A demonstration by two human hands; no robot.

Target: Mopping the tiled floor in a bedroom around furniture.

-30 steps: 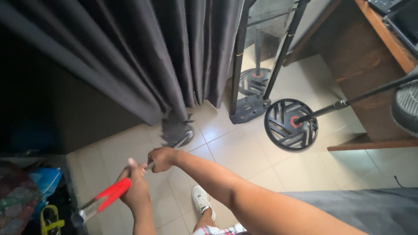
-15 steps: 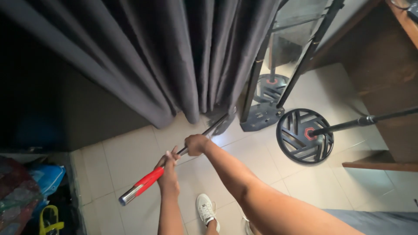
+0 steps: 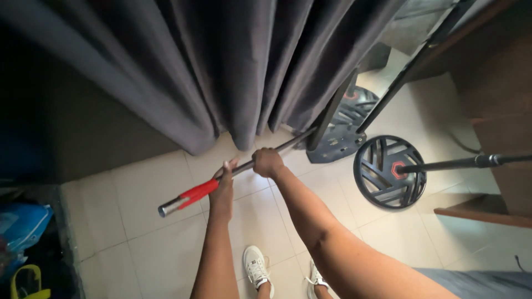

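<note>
Mop handle (image 3: 244,166), a long metal pole with a red grip (image 3: 198,191) near its upper end, runs on a slant from the lower left toward the foot of the dark grey curtain (image 3: 233,72), where its far end slips out of sight under the hanging folds; the head itself cannot be seen. Both hands are wrapped around the pole, spaced apart, likely for leverage. The left hand (image 3: 223,185) is clenched on the shaft just past the red grip, nearer the free end, while the right hand (image 3: 267,162) is clenched further down the bare metal, closer to the curtain. The low slant suits reaching along the pale tiled floor (image 3: 149,221) beneath the fabric.

To the right, just beside the curtain's edge, a black square stand base (image 3: 338,145) rests on the tiles, and a round slotted black base with a red centre (image 3: 389,171) lies near it, a dark pole (image 3: 460,163) rising from its hub. White sneakers (image 3: 257,266) show at the bottom edge between the forearms. A blue bag (image 3: 22,227) sits at the left edge.
</note>
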